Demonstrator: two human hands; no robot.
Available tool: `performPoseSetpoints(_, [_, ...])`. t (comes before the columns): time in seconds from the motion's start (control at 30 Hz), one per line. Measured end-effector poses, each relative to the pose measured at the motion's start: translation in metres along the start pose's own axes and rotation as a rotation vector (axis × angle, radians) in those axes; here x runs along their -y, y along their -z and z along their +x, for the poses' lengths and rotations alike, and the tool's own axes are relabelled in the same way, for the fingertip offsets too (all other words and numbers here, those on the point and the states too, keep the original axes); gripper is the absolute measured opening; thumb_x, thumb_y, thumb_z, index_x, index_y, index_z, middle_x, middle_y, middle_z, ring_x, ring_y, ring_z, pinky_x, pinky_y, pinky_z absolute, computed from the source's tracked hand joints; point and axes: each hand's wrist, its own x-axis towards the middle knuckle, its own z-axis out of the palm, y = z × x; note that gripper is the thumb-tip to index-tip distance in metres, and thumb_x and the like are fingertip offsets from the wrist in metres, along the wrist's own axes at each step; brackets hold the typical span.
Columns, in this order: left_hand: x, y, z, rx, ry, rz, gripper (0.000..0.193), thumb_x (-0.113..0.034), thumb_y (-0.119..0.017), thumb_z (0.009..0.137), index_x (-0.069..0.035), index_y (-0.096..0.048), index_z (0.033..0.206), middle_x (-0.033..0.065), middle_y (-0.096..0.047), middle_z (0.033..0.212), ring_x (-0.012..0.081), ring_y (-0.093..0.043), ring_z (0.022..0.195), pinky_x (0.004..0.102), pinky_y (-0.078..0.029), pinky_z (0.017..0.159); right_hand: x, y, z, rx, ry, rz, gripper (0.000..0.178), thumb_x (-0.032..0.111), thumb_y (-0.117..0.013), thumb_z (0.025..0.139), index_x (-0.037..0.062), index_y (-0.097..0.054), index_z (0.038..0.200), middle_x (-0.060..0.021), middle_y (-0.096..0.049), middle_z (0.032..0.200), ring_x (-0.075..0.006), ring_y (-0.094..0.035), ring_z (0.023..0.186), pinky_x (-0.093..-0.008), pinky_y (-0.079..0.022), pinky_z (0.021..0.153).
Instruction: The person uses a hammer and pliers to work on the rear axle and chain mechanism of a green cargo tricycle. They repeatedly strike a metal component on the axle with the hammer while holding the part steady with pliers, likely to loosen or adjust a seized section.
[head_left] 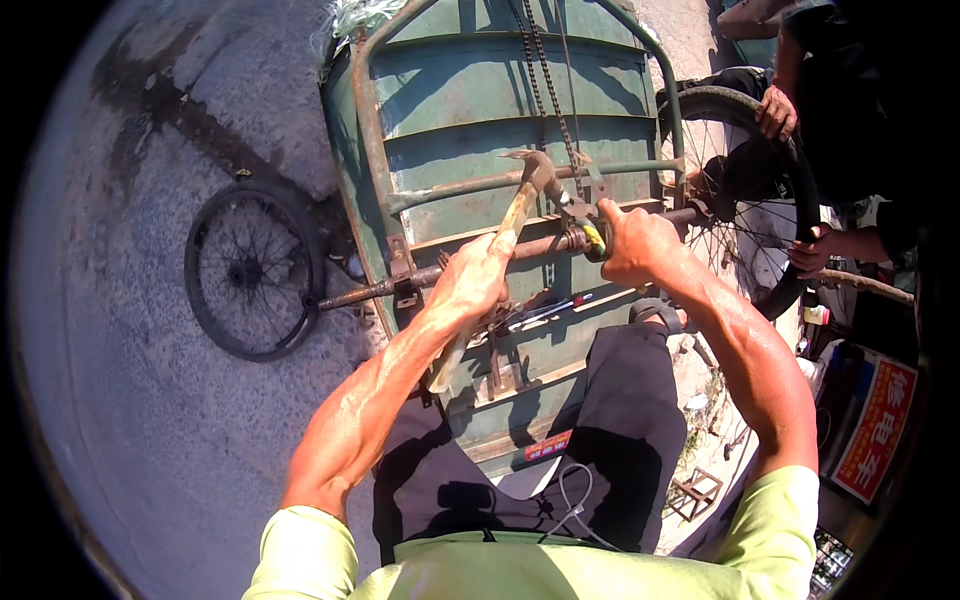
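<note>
My left hand [474,272] is closed around the wooden handle of a claw hammer [538,174], whose rusty head stands above the axle. My right hand [640,243] is closed on a tool with a yellow-and-black grip [594,240]; its metal end sits close to the hammer head, and its exact kind is unclear. Below both hands a rusty axle [545,246] runs across a green metal cart body [510,90]. A chain [541,75] hangs over the panel toward the axle's middle. Beneath the axle lies a thin tool with a red-and-black end [552,311].
A spoked wheel [205,280] is at the axle's left end, over concrete. At the right wheel [806,190], a co-worker's upper hand [777,112] and lower hand [822,249] touch the tyre. A red sign [873,430] and a small metal frame [694,494] are lower right.
</note>
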Motion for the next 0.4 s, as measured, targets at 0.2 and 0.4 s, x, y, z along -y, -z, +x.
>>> performPoseSetpoints(0.2, [0.01, -0.008, -0.009, -0.103, -0.161, -0.069, 0.057, -0.057, -0.037, 0.107, -0.005, -0.057, 0.113, 0.0027, -0.056, 0.065, 0.013, -0.052, 0.048, 0.0311, -0.043, 0.046, -0.002, 0.003, 0.001, -0.039, 0.04, 0.015, 0.083, 0.012, -0.063, 0.073, 0.0035, -0.04, 0.152, -0.0266, -0.072, 0.109, -0.0393, -0.07, 0.106, -0.0448, -0.056, 0.094])
performPoseSetpoints(0.4, [0.0, 0.003, -0.015, -0.038, -0.103, 0.003, 0.059, -0.059, -0.04, 0.106, -0.006, -0.057, 0.125, 0.0046, -0.059, 0.067, 0.0158, -0.058, 0.056, 0.0329, -0.048, 0.055, -0.005, -0.003, 0.003, -0.016, 0.016, 0.017, 0.089, 0.016, -0.066, 0.073, 0.0085, -0.037, 0.156, -0.0274, -0.071, 0.113, -0.0397, -0.07, 0.108, -0.0444, -0.057, 0.094])
